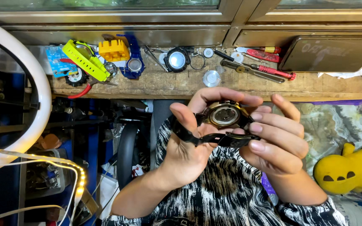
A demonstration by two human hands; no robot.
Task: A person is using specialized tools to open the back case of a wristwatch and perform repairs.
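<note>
Both hands hold the watch (225, 116) above the lap, off the tabletop's (181, 86) near edge: left hand (189, 146) pinching the strap (189, 134), right hand (273, 144) gripping the case, back up.

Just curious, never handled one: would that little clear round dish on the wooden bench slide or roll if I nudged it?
The clear dish lies flat on the rough wooden bench, so it would probably slide, not roll. It looks thin and light, likely easy to flick away. It may scratch or crack.
</note>
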